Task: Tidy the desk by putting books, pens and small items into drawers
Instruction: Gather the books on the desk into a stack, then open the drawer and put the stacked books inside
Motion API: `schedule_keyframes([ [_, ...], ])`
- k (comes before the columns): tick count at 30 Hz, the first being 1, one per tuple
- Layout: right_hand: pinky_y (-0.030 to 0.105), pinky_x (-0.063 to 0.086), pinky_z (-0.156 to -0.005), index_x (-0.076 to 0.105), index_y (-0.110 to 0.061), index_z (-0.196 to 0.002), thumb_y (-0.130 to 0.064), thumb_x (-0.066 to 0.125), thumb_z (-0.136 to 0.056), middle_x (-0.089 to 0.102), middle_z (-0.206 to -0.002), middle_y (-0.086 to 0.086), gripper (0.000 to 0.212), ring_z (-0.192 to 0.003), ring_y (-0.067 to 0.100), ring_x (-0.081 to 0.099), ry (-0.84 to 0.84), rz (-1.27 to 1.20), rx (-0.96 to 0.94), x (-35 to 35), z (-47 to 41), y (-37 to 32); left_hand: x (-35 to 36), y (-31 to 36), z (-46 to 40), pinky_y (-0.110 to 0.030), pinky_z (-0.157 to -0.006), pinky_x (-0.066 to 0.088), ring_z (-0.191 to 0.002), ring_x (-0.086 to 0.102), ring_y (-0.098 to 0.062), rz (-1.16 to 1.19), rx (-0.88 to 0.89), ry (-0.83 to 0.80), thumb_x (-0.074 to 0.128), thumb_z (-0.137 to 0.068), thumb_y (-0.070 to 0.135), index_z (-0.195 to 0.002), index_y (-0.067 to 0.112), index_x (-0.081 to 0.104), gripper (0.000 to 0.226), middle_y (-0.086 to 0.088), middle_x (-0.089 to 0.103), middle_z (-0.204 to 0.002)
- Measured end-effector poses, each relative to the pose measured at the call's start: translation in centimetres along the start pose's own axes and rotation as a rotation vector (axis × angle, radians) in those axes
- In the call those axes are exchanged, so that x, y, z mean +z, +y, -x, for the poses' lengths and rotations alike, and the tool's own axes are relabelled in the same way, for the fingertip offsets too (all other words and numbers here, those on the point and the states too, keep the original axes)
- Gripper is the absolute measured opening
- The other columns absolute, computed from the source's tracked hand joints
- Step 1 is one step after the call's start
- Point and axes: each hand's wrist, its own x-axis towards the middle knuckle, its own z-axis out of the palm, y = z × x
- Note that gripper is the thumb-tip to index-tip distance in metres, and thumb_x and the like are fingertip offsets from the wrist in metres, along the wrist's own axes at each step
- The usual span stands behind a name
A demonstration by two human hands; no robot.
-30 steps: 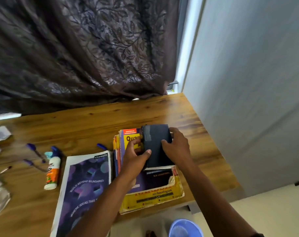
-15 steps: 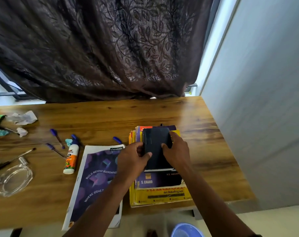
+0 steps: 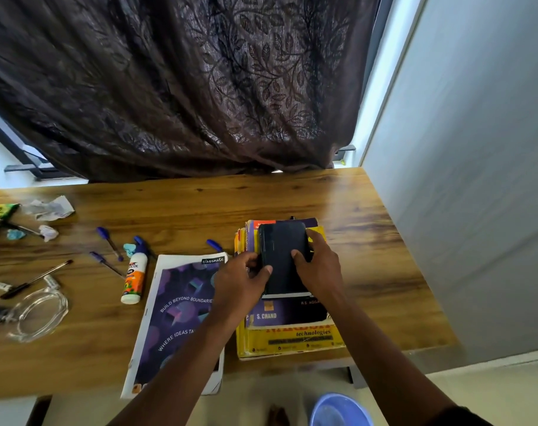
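Wooden tabletop (image 3: 181, 210), right end, front edge: I see a small dark book (image 3: 281, 259), matte cover, atop the book stack (image 3: 292, 339). Left hand (image 3: 240, 290) and right hand (image 3: 320, 269) pinch its long sides.

The notebook (image 3: 181, 315) at 7 o'clock reads "classmate" on a black tag, then "BUILD BEYOND BOUNDARIE" and "WHERE IDEAS TA", both cut off by an arm. At 5 o'clock, the purple book (image 3: 287, 312) shows "S. CHAND" and "R.S. AGGA"; the yellow book (image 3: 292, 341) under it shows "technologies"
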Motion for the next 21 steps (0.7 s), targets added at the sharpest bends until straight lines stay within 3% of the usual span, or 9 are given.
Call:
schedule_keyframes([
  [3, 0.027, 0.048, -0.078, 0.049, -0.023, -0.143, -0.025, 0.068, -0.097, 0.065, -0.131, 0.004, 0.050, -0.109, 0.022, 0.064, 0.039, -0.002, -0.016, -0.2, 0.9, 0.1, -0.2, -0.4, 1.0, -0.012, -0.070, 0.048, -0.088, 0.062, 0.008, 0.048, 0.012, 0.027, 0.071, -0.094, 0.030, -0.125, 0.026, 0.066, 0.031, 0.013, 0.070, -0.113],
  [5, 0.033, 0.055, -0.083, 0.053, -0.022, -0.139, -0.024, 0.068, -0.096, 0.066, -0.128, 0.004, 0.046, -0.110, 0.022, 0.064, 0.087, 0.002, -0.036, -0.1, 2.0, 0.3, -0.4, -0.7, 1.8, -0.012, -0.071, 0.050, -0.092, 0.063, 0.008, 0.102, 0.026, 0.047, 0.070, -0.095, 0.025, -0.124, 0.026, 0.066, 0.030, 0.015, 0.069, -0.113],
  [7, 0.041, 0.057, -0.091, 0.056, -0.022, -0.136, -0.025, 0.069, -0.094, 0.065, -0.126, 0.004, 0.044, -0.112, 0.022, 0.062, 0.148, 0.035, -0.055, 0.1, 3.4, 0.7, -0.6, -1.0, 2.7, -0.021, -0.077, 0.056, -0.094, 0.065, 0.004, 0.188, 0.013, 0.058, 0.069, -0.095, 0.022, -0.119, 0.027, 0.068, 0.025, 0.016, 0.070, -0.109],
  [10, 0.038, 0.053, -0.095, 0.058, -0.023, -0.133, -0.023, 0.070, -0.091, 0.060, -0.125, 0.004, 0.044, -0.113, 0.022, 0.058, 0.257, 0.064, -0.093, 0.7, 6.2, 1.0, -0.8, -1.5, 4.5, -0.033, -0.077, 0.059, -0.091, 0.069, -0.007, 0.317, -0.039, 0.035, 0.066, -0.096, 0.021, -0.108, 0.030, 0.071, 0.016, 0.013, 0.073, -0.098],
  [12, 0.038, 0.054, -0.090, 0.061, -0.023, -0.128, -0.020, 0.072, -0.090, 0.058, -0.119, 0.004, 0.039, -0.107, 0.022, 0.059, 0.320, 0.048, -0.154, 1.3, 8.6, 1.2, -1.0, -1.9, 6.1, -0.039, -0.074, 0.060, -0.084, 0.072, -0.016, 0.475, -0.098, -0.001, 0.063, -0.098, 0.017, -0.101, 0.027, 0.073, 0.014, 0.004, 0.077, -0.089],
  [17, 0.036, 0.057, -0.072, 0.066, -0.024, -0.103, -0.015, 0.069, -0.088, 0.060, -0.092, -0.011, 0.017, -0.085, 0.010, 0.061, 0.375, -0.001, -0.263, 3.3, 14.4, 1.5, -0.9, -3.1, 11.1, -0.035, -0.068, 0.057, -0.073, 0.069, -0.019, 0.764, -0.296, -0.092, 0.055, -0.102, 0.006, -0.099, 0.009, 0.073, 0.018, -0.007, 0.075, -0.079],
  [21, 0.035, 0.055, -0.068, 0.069, -0.026, -0.096, -0.019, 0.067, -0.089, 0.069, -0.081, -0.012, 0.010, -0.075, 0.007, 0.064, 0.300, -0.067, -0.180, 5.2, 18.3, 3.1, 0.1, -5.3, 14.4, -0.033, -0.070, 0.054, -0.072, 0.068, -0.023, 0.905, -0.480, -0.144, 0.055, -0.102, 0.011, -0.102, 0.007, 0.072, 0.018, -0.013, 0.075, -0.084],
])
